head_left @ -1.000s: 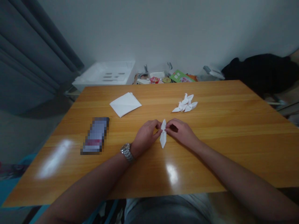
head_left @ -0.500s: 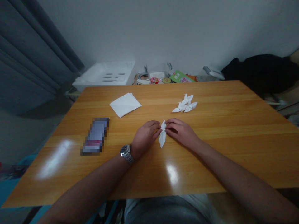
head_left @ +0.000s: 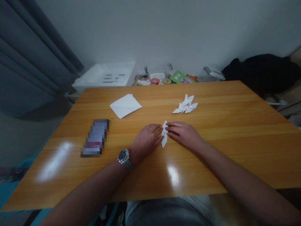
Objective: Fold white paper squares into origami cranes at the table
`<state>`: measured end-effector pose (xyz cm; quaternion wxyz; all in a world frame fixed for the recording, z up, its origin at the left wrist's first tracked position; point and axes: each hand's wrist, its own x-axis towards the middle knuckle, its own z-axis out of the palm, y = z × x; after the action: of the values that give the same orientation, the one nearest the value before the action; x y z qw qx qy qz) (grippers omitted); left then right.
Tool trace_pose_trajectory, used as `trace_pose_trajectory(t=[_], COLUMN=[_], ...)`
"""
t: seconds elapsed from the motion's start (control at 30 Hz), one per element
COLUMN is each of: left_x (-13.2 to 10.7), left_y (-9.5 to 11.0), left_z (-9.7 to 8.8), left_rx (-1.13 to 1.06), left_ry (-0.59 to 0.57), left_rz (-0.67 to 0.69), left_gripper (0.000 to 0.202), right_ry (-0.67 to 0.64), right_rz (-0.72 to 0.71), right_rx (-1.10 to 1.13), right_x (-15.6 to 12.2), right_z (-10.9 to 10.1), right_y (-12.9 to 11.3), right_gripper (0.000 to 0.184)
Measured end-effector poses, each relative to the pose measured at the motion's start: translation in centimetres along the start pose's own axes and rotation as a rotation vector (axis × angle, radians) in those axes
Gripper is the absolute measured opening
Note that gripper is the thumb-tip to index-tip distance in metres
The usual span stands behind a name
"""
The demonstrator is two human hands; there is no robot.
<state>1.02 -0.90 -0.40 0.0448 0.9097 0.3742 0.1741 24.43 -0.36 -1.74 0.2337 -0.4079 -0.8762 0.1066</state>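
Between my two hands a narrow folded piece of white paper [head_left: 164,140] lies lengthwise on the table, pointed at both ends with a crease across its middle. My left hand [head_left: 146,139], with a metal watch [head_left: 124,158] on the wrist, pinches its left edge. From the other side, the fingertips of my right hand [head_left: 184,133] press on its right edge. Both thumbs are partly hidden. Farther off to the right sits a cluster of folded white paper birds [head_left: 187,105]. A stack of white paper sheets [head_left: 125,106] lies to the left.
A blurred-out phone [head_left: 96,137] rests on the left of the wooden table [head_left: 211,94]. Past the far edge stand a white tray-like box [head_left: 105,75], a green packet [head_left: 182,77] and small clutter. Black cloth [head_left: 261,72] is heaped at the right.
My fingers have shifted slightly along the folded paper. It has turned a little and now shows a smoother face with a crosswise crease. The other things stay put.
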Motion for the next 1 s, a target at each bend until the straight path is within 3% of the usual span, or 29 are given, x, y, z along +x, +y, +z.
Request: trace_pose_trajectory(t=[0.3,0.7,1.0], left_x=[-0.7,-1.0,-1.1], left_y=[1.7,2.9,3.5], left_z=[-0.9,-1.2,-1.2], left_rx=[0.067,0.113,0.134], left_ry=[-0.051,-0.153,-0.139], left_rz=[0.071,-0.021,-0.039], left_gripper=[0.034,0.047,0.044], right_ry=[0.036,-0.024,-0.059], right_rz=[0.031,-0.054,-0.076], right_rx=[-0.059,-0.036,-0.006], right_x=[0.0,0.1,0.0], right_z=[0.0,-1.1,-1.3], right_y=[-0.3,-0.4,0.0], right_gripper=[0.024,0.027,0.031])
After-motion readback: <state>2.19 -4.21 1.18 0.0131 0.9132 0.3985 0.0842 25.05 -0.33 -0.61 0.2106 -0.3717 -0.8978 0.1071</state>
